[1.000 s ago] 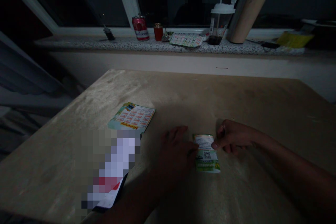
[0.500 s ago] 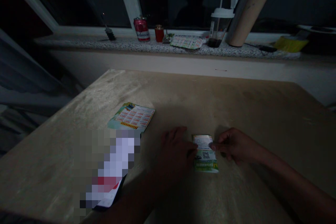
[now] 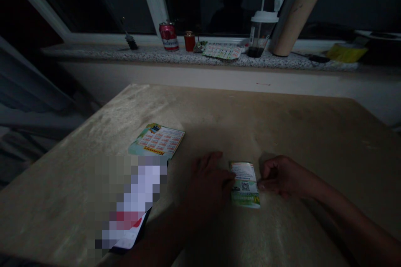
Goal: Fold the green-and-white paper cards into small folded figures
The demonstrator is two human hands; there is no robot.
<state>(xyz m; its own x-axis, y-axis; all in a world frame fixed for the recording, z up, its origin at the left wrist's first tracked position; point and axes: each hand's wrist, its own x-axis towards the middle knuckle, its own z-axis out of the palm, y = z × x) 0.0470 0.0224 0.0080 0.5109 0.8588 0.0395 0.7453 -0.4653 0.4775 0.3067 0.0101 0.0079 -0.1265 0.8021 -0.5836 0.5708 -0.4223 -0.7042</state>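
Note:
A small green and white printed card [image 3: 245,175] with a QR code, perhaps a folded scratch ticket, lies upright to me on the table. At its left edge rests the thumb of my left hand [image 3: 209,181]; the other fingers are stretched out on the tabletop. My right hand [image 3: 278,175] is closed, thumb and fingers pinched together right at the card's right edge. Whether anything small sits in that pinch is too dark to see. Further left lies a larger ticket [image 3: 161,141] with rows of red print, possibly the top of a stack.
A lit phone [image 3: 128,235], mostly pixelated, lies left of my left arm on the table [image 3: 225,108]. Along the windowsill stand a red can [image 3: 169,36], a small red container [image 3: 189,41], a lidded cup with straw [image 3: 261,33] and a cardboard tube [image 3: 294,16].
My right hand has moved slightly right and down, its thumb going from over the card to its right edge. The left hand stays in place.

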